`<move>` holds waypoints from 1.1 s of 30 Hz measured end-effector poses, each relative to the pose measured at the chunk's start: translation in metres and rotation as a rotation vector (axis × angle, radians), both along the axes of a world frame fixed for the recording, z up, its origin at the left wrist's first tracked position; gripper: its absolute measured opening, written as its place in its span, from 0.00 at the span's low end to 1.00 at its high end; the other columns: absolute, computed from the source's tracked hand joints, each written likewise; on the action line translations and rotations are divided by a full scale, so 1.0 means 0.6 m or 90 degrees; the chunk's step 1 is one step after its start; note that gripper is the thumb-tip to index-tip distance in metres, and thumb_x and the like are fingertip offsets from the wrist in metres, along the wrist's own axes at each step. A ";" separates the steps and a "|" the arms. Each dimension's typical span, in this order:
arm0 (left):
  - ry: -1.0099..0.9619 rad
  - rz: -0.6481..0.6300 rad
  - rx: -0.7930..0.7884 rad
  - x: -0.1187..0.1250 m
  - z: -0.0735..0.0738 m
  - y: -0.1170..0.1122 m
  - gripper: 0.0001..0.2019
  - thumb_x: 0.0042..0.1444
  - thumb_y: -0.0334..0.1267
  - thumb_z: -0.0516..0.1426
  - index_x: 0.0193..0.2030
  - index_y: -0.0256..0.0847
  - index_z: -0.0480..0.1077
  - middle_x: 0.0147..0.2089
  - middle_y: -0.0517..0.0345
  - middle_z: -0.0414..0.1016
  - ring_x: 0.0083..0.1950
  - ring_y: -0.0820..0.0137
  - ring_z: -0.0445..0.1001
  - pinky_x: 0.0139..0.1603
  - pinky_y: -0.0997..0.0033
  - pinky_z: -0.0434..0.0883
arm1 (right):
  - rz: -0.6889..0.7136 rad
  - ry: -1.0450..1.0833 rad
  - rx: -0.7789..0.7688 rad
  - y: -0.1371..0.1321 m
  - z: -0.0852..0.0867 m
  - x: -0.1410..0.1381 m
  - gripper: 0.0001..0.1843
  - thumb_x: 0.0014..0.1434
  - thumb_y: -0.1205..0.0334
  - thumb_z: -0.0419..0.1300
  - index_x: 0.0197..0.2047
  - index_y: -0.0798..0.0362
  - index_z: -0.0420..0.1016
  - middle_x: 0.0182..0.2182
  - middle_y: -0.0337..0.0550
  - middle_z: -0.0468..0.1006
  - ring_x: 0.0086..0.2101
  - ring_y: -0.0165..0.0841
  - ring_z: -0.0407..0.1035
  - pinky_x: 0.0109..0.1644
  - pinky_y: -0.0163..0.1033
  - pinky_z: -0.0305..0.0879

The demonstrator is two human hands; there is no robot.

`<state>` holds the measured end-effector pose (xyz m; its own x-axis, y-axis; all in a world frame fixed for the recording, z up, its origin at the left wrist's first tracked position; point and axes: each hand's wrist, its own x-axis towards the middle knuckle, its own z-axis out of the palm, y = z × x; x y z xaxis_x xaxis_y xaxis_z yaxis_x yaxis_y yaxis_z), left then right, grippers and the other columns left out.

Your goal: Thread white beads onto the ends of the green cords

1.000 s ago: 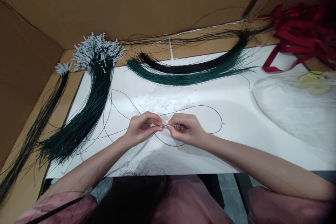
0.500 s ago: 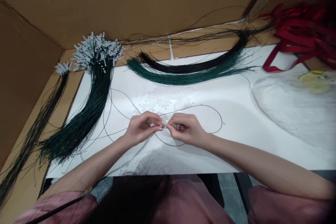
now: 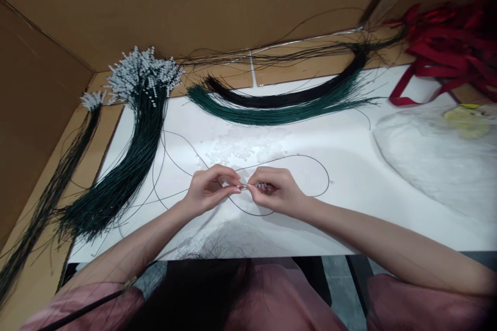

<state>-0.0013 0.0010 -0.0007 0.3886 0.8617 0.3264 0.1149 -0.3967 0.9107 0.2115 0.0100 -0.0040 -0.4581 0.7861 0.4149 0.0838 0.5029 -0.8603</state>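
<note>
My left hand [image 3: 209, 189] and my right hand [image 3: 277, 191] meet over the white sheet [image 3: 349, 217], fingertips almost touching. Both are pinched on a thin dark cord [image 3: 324, 176] that loops away to the right and back under my right hand. A short row of small clear beads [image 3: 261, 185] sits on the cord at my right fingertips. A loose scatter of clear beads [image 3: 244, 147] lies on the sheet just beyond my hands.
A thick bundle of dark green cords with white beaded ends [image 3: 134, 129] lies at the left, a thinner one [image 3: 58, 186] beside it. Plain green and black cords [image 3: 279, 106] curve across the back. Red ribbons [image 3: 446, 51] and a clear plastic bag [image 3: 438, 155] are at the right. Cardboard walls [image 3: 194, 0] surround the area.
</note>
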 end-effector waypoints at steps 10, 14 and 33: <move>0.004 -0.007 -0.026 -0.001 -0.001 0.001 0.12 0.54 0.27 0.66 0.44 0.36 0.73 0.35 0.54 0.81 0.35 0.71 0.82 0.37 0.77 0.79 | 0.005 0.002 0.005 0.000 -0.002 -0.001 0.06 0.55 0.73 0.58 0.29 0.55 0.74 0.22 0.36 0.70 0.21 0.23 0.59 0.24 0.29 0.55; 0.000 -0.011 -0.023 0.000 0.000 0.001 0.12 0.54 0.27 0.66 0.44 0.36 0.73 0.35 0.54 0.81 0.35 0.71 0.82 0.36 0.78 0.79 | 0.006 -0.002 0.001 -0.001 -0.002 0.000 0.06 0.56 0.72 0.58 0.29 0.55 0.74 0.22 0.36 0.70 0.21 0.23 0.59 0.23 0.29 0.54; -0.022 -0.016 -0.022 0.002 0.003 0.001 0.13 0.52 0.27 0.67 0.43 0.36 0.73 0.35 0.53 0.82 0.36 0.69 0.83 0.36 0.76 0.80 | 0.014 -0.003 0.004 0.000 -0.005 0.000 0.06 0.55 0.73 0.59 0.28 0.55 0.73 0.22 0.35 0.69 0.21 0.23 0.58 0.23 0.29 0.54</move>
<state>-0.0004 0.0014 0.0013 0.3992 0.8630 0.3095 0.0740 -0.3668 0.9273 0.2115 0.0098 -0.0069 -0.4776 0.7731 0.4174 0.0769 0.5101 -0.8567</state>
